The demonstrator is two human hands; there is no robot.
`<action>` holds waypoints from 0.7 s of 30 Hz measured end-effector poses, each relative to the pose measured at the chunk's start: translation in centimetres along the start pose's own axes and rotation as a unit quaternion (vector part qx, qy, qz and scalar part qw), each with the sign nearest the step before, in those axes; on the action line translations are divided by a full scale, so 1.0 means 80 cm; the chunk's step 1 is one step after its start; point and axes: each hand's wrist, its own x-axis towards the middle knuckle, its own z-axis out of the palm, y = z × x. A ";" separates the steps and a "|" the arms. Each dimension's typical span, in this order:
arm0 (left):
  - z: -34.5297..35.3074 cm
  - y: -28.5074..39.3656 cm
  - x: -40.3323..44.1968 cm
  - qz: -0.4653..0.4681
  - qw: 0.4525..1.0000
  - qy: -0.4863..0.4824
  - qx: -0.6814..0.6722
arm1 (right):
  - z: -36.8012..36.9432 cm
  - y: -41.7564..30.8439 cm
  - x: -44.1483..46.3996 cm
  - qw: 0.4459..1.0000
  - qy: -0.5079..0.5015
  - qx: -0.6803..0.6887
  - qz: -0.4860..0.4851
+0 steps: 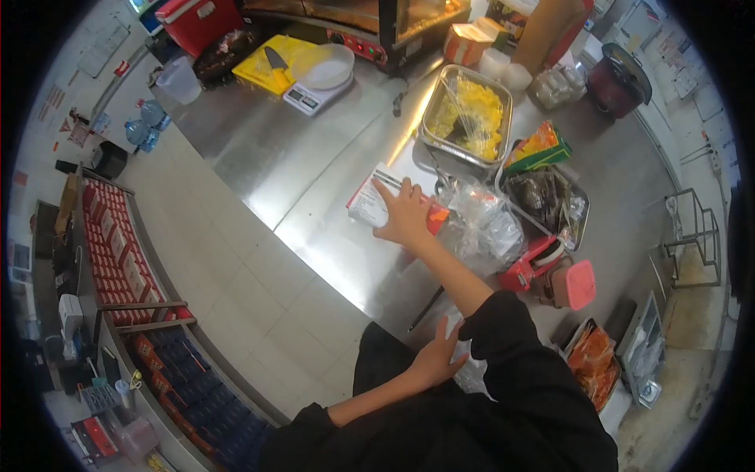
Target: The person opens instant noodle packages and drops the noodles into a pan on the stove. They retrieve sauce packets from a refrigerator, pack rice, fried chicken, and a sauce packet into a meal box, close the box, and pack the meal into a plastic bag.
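Observation:
My right hand [405, 214] lies over a red-and-white printed box or packet [366, 206] on the steel table, fingers spread across its top. A shiny metal strip [387, 179] shows at the box's far edge, by my fingertips; I cannot make out what it is. Lower down, close to my body, my left hand [437, 358] has its fingers apart beside a clear plastic piece [472, 371]. Whether it touches that plastic is unclear. A crumpled clear plastic bag [491, 224] sits right of my right hand. A thin dark stick [426, 308] lies between the hands.
Beyond stands a foil tray [431, 134] with yellow food. To the right are a wrapped dark item [539, 197] and a red tape dispenser [528, 267]. A kitchen scale [318, 96] and a knife on a yellow board [255, 67] are farther left. Stocked shelves [189, 385] line the left.

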 end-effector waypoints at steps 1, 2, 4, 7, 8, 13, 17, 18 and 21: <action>-0.003 0.000 -0.002 -0.008 1.000 -0.019 0.011 | -0.001 -0.001 0.000 1.000 -0.002 0.020 0.001; -0.004 0.003 -0.006 -0.014 0.999 -0.046 0.020 | -0.004 -0.004 -0.004 1.000 -0.014 0.018 0.020; -0.009 0.010 -0.005 -0.018 0.999 -0.045 -0.003 | -0.023 -0.003 -0.017 0.998 0.048 0.026 -0.034; -0.010 0.003 -0.002 -0.028 0.993 -0.107 -0.028 | -0.126 -0.003 -0.069 0.992 0.045 0.081 -0.090; -0.010 0.003 -0.003 -0.028 0.995 -0.088 -0.036 | -0.161 0.007 -0.093 0.987 0.037 0.098 -0.125; 0.029 -0.039 0.003 0.062 0.998 -0.008 -0.027 | -0.237 0.087 -0.236 0.943 -0.111 0.216 -0.227; 0.006 -0.031 -0.007 0.058 0.998 -0.004 0.032 | -0.163 0.161 -0.344 0.877 -0.198 0.383 -0.212; 0.002 -0.014 -0.008 0.007 0.998 0.005 0.067 | -0.150 0.174 -0.363 0.892 -0.231 0.333 -0.198; 0.000 0.008 -0.025 -0.086 0.994 -0.018 0.062 | -0.111 0.203 -0.385 0.907 -0.297 0.270 -0.125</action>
